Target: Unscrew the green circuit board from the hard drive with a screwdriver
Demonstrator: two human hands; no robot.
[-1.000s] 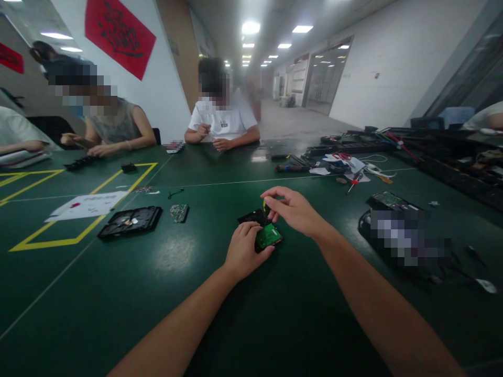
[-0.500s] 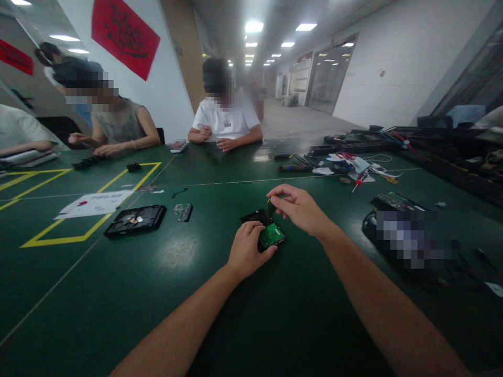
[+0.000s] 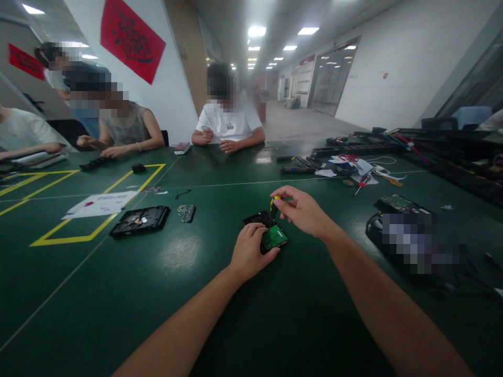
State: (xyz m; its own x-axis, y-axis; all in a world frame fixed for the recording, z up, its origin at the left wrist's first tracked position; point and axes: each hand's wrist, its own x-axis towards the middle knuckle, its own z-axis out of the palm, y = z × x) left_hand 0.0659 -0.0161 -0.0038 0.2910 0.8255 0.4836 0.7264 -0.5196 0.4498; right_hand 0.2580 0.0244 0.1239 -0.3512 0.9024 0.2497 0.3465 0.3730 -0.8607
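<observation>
— The long green table [image 3: 118, 293] fills the room's near side; other people sit at its far edge, and an opened drive [image 3: 140, 220] lies to the left.

— And in the middle?

— The hard drive [image 3: 267, 230], green circuit board up, sits under the left hand [image 3: 249, 251], which is clamped on its near edge. That grip hasn't shifted.

— What has?

— The right hand [image 3: 304, 211] pinches the yellow-handled screwdriver [image 3: 274, 207] upright; the fingers have re-set slightly on the handle, which reads as turning a screw.

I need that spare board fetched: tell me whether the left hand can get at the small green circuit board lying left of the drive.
Probably yes: the small green circuit board lies on bare table, but the left hand now grips the black hard drive.
</observation>
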